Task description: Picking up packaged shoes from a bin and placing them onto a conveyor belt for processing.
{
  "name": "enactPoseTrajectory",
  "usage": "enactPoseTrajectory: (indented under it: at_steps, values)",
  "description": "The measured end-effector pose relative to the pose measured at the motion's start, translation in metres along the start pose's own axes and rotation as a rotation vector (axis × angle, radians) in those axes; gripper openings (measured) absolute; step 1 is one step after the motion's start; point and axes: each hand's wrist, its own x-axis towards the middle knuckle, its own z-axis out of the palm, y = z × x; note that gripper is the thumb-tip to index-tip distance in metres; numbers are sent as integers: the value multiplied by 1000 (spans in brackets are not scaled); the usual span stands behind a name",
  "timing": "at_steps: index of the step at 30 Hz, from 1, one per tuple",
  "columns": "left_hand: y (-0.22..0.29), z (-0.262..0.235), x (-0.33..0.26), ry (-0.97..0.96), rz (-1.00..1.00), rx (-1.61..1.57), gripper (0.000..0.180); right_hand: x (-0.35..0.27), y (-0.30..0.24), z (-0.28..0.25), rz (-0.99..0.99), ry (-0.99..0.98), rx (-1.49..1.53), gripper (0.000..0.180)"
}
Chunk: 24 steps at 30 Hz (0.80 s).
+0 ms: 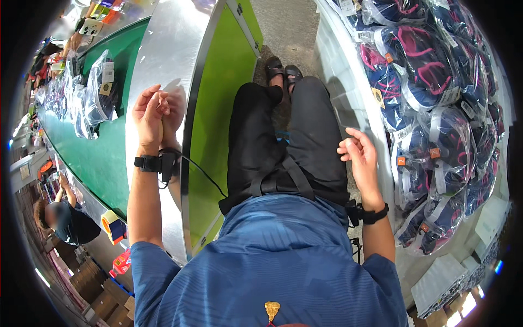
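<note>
My left hand (150,115) hovers over or rests at the shiny metal edge (163,49) of the conveyor. Its fingers are loosely bent, with nothing visible in them. Close to it on the green belt (76,139) lie several clear plastic bags (101,92) with dark blue and white goods. Beside my right thigh, my right hand (360,155) hangs in the air, fingers slightly curled and apart, holding nothing. It is nearest a large white bin (357,92), heaped with bagged navy goods with pink trim (425,60); their exact kind is unclear.
A green panel (218,109) stands between my legs and the conveyor. A tape dispenser (113,226) sits at the belt's near end, with a red object (121,264) below. Another person (68,218) is at far left. A cable runs from my left wrist strap (155,163).
</note>
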Motion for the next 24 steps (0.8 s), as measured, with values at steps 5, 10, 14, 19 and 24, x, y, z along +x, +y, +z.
enactPoseTrajectory:
  at_steps: [5, 10, 14, 19, 24]
  values:
    - [2, 6, 1, -17, 23, 60, 21, 30, 109, -45, 313, 51, -48, 33]
    - [3, 8, -6, 80, -9, 240, 12, 27, 181, -53, 652, -174, 85, 35]
    - [12, 14, -13, 76, -67, 506, 10, 21, 193, -45, 869, -245, 165, 41]
    - [34, 19, -11, -130, -228, 586, 18, 52, 117, -3, 1046, -318, 214, 44]
    - [69, 26, 11, -352, -573, 684, 24, 11, 143, 27, 1205, -22, 702, 44]
